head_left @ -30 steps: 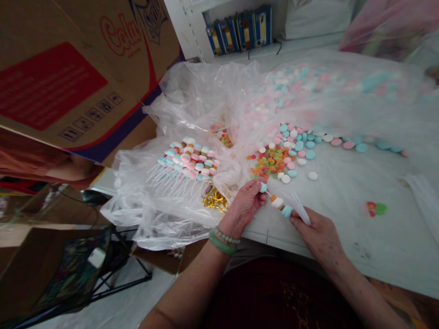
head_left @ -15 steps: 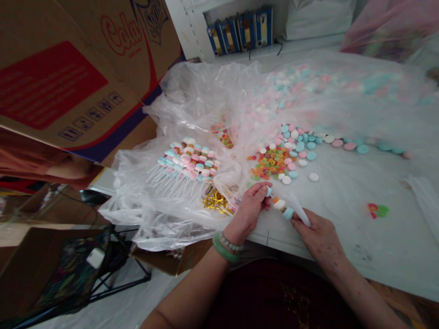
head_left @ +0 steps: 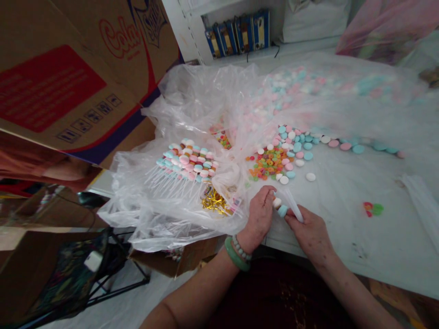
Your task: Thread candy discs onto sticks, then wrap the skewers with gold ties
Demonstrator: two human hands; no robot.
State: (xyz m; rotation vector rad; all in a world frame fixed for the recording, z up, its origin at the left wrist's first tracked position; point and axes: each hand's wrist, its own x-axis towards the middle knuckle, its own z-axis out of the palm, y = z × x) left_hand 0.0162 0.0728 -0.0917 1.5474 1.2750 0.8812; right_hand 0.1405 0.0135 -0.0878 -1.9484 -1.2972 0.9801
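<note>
At four o'clock, left hand [head_left: 259, 215] pinching candy skewer [head_left: 282, 210] has closed in on right hand [head_left: 311, 232] gripping white sticks [head_left: 294, 205], likely seating another piece.

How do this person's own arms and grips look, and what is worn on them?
The left arm wears, near the wrist, a bracelet of round, pale grey-green beads and, closer to the elbow, a smooth green bangle. The right arm shows no jewellery. No sleeve is visible on either forearm, and neither the left grip nor the right grip is gloved.
</note>
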